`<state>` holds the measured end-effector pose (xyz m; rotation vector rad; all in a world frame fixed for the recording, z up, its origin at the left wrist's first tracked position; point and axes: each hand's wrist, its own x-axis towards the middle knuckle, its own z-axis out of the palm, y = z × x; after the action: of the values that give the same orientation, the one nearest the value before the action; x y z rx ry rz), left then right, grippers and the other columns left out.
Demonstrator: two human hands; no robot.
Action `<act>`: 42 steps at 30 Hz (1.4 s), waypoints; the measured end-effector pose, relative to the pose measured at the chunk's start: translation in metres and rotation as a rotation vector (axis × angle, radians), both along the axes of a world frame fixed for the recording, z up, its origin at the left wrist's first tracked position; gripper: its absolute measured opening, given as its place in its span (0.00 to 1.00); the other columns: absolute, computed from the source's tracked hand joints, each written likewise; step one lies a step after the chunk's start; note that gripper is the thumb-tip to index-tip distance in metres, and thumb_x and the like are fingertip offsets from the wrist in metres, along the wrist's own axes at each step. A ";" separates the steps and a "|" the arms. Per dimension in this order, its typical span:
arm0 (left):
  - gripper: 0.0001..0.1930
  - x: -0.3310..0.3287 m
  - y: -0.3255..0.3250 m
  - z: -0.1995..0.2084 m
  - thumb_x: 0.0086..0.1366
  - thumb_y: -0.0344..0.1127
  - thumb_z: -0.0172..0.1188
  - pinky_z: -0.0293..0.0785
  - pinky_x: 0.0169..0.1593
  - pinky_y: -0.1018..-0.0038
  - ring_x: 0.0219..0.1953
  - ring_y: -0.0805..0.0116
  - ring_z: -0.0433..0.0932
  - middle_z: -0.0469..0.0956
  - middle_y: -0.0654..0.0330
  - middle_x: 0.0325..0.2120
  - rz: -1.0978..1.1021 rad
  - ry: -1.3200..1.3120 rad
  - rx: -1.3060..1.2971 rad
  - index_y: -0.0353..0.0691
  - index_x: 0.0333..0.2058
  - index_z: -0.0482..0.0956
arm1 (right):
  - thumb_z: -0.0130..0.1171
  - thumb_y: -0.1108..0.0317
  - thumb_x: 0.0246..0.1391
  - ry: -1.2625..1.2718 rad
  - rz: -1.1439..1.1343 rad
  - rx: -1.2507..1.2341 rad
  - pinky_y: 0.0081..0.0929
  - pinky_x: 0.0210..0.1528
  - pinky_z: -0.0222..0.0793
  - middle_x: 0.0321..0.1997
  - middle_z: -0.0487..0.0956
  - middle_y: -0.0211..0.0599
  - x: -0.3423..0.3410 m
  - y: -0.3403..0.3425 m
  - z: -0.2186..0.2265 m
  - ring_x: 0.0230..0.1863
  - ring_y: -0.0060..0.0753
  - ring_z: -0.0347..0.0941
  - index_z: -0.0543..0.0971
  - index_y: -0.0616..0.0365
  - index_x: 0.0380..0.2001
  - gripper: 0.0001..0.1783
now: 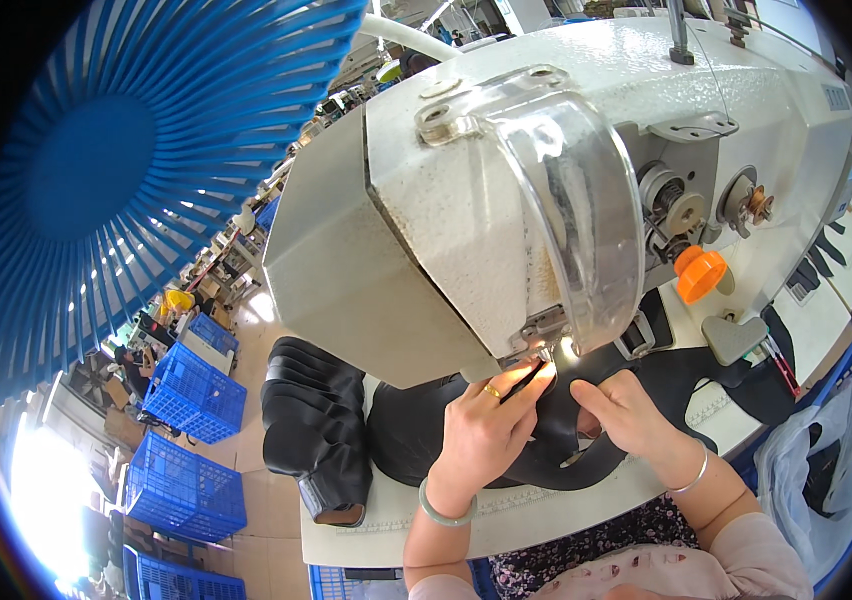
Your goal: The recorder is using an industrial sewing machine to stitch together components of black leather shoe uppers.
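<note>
Head view: left hand (486, 425) pinches curved black leather piece (546, 455) right under white sewing machine head (506, 210) (needle probably hidden); right hand (631, 410) presses flat just beside.

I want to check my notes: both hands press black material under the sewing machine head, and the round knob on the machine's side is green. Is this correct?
Not quite. The head view shows the knob is orange, not green. The rest holds: the left hand and right hand press black material under the sewing machine head.

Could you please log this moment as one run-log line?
left hand: fingertips pressing black leather piece beneath sewing machine | right hand: flat on same piece | stacked black pieces: table's left edge
</note>
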<state>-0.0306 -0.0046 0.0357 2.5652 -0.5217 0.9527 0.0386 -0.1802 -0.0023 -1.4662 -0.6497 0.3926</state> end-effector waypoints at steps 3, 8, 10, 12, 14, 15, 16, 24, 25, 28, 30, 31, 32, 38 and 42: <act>0.19 0.000 0.000 0.000 0.48 0.21 0.61 0.76 0.35 0.72 0.33 0.58 0.78 0.79 0.58 0.37 0.015 -0.012 0.017 0.40 0.41 0.82 | 0.47 0.60 0.65 0.020 -0.004 -0.016 0.20 0.16 0.53 0.08 0.65 0.25 0.005 0.001 0.002 0.14 0.15 0.56 0.67 0.65 0.07 0.32; 0.18 -0.001 0.004 0.000 0.48 0.21 0.61 0.76 0.35 0.72 0.32 0.58 0.78 0.80 0.57 0.39 0.012 0.015 0.062 0.40 0.41 0.82 | 0.48 0.60 0.65 0.049 0.056 -0.004 0.20 0.17 0.53 0.10 0.64 0.25 0.010 -0.003 0.004 0.14 0.15 0.55 0.65 0.64 0.10 0.29; 0.18 0.000 0.008 0.000 0.48 0.21 0.61 0.76 0.36 0.73 0.32 0.58 0.78 0.80 0.56 0.40 -0.023 0.002 0.024 0.39 0.40 0.82 | 0.48 0.60 0.65 0.024 0.060 0.012 0.21 0.18 0.55 0.11 0.65 0.25 0.010 -0.006 0.005 0.15 0.16 0.55 0.66 0.64 0.11 0.29; 0.17 0.002 0.012 -0.002 0.48 0.21 0.61 0.75 0.37 0.73 0.33 0.58 0.77 0.80 0.56 0.40 -0.049 0.014 -0.014 0.38 0.40 0.82 | 0.48 0.60 0.65 0.003 0.065 0.022 0.22 0.19 0.56 0.11 0.66 0.26 0.009 -0.008 0.006 0.15 0.17 0.56 0.67 0.65 0.12 0.28; 0.16 0.005 0.015 -0.003 0.49 0.20 0.60 0.74 0.39 0.73 0.32 0.59 0.77 0.81 0.54 0.40 -0.121 0.124 -0.206 0.38 0.40 0.82 | 0.49 0.58 0.65 -0.023 0.029 -0.072 0.21 0.22 0.63 0.13 0.71 0.30 0.010 -0.009 0.007 0.16 0.18 0.63 0.72 0.68 0.14 0.28; 0.16 0.006 0.016 -0.004 0.49 0.20 0.60 0.74 0.39 0.73 0.32 0.59 0.77 0.81 0.54 0.40 -0.136 0.096 -0.190 0.38 0.40 0.82 | 0.49 0.58 0.65 -0.051 0.034 -0.047 0.21 0.22 0.63 0.13 0.71 0.30 0.011 -0.010 0.007 0.16 0.18 0.63 0.72 0.68 0.14 0.28; 0.16 0.007 0.016 -0.006 0.50 0.19 0.60 0.73 0.39 0.72 0.32 0.60 0.77 0.81 0.53 0.40 -0.165 0.144 -0.339 0.38 0.40 0.82 | 0.50 0.57 0.64 -0.019 0.061 -0.062 0.20 0.24 0.66 0.15 0.74 0.33 0.013 -0.010 0.008 0.18 0.20 0.68 0.75 0.70 0.16 0.28; 0.18 0.002 0.010 -0.003 0.49 0.20 0.62 0.73 0.34 0.75 0.28 0.60 0.74 0.81 0.55 0.40 -0.093 0.028 -0.067 0.38 0.41 0.82 | 0.51 0.56 0.63 0.119 0.139 -0.056 0.21 0.27 0.72 0.19 0.79 0.41 0.022 -0.012 0.011 0.21 0.25 0.76 0.79 0.71 0.19 0.28; 0.18 0.002 0.009 -0.003 0.49 0.20 0.62 0.73 0.34 0.75 0.28 0.60 0.74 0.81 0.55 0.40 -0.092 0.031 -0.066 0.38 0.41 0.82 | 0.51 0.56 0.63 0.112 0.121 -0.063 0.21 0.27 0.72 0.18 0.79 0.40 0.021 -0.011 0.011 0.21 0.24 0.75 0.79 0.71 0.19 0.28; 0.17 0.001 0.006 -0.001 0.49 0.20 0.62 0.74 0.34 0.73 0.29 0.59 0.75 0.81 0.55 0.40 -0.060 0.022 -0.056 0.38 0.40 0.82 | 0.52 0.56 0.62 0.109 0.091 -0.066 0.20 0.25 0.70 0.17 0.78 0.38 0.020 -0.010 0.011 0.19 0.23 0.73 0.79 0.71 0.18 0.28; 0.17 0.001 0.005 -0.001 0.49 0.21 0.62 0.75 0.34 0.73 0.30 0.59 0.76 0.81 0.55 0.39 -0.047 0.009 -0.033 0.38 0.40 0.82 | 0.52 0.56 0.62 0.116 0.078 -0.061 0.20 0.24 0.69 0.16 0.77 0.37 0.019 -0.009 0.011 0.18 0.22 0.72 0.78 0.70 0.18 0.28; 0.17 0.002 0.004 -0.001 0.49 0.21 0.62 0.75 0.34 0.73 0.30 0.59 0.76 0.81 0.55 0.39 -0.048 0.009 -0.032 0.38 0.40 0.82 | 0.52 0.56 0.62 0.127 0.061 -0.045 0.19 0.23 0.68 0.15 0.76 0.35 0.019 -0.008 0.012 0.18 0.22 0.71 0.78 0.69 0.17 0.27; 0.17 0.002 0.004 0.000 0.49 0.21 0.62 0.75 0.35 0.73 0.30 0.58 0.76 0.81 0.55 0.39 -0.032 0.004 -0.025 0.38 0.40 0.82 | 0.53 0.56 0.62 0.167 0.019 -0.069 0.19 0.22 0.67 0.14 0.75 0.34 0.018 -0.007 0.012 0.17 0.21 0.71 0.78 0.68 0.15 0.27; 0.17 0.004 0.008 0.000 0.50 0.21 0.61 0.75 0.36 0.72 0.30 0.57 0.76 0.81 0.54 0.40 -0.031 -0.012 -0.001 0.38 0.40 0.82 | 0.55 0.57 0.60 -0.026 -0.082 -0.127 0.22 0.19 0.62 0.12 0.73 0.30 0.015 -0.005 0.014 0.14 0.18 0.66 0.75 0.66 0.12 0.27; 0.17 0.006 0.015 -0.002 0.49 0.21 0.60 0.74 0.38 0.74 0.30 0.58 0.76 0.81 0.51 0.40 -0.100 0.040 -0.061 0.37 0.41 0.82 | 0.59 0.57 0.57 -0.239 -0.267 -0.148 0.24 0.19 0.63 0.12 0.74 0.30 0.012 -0.002 0.011 0.14 0.18 0.65 0.74 0.66 0.13 0.26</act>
<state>-0.0247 0.0103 0.0333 2.4737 -0.5943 0.8682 0.0502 -0.1822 0.0088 -1.7332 -0.6126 0.0579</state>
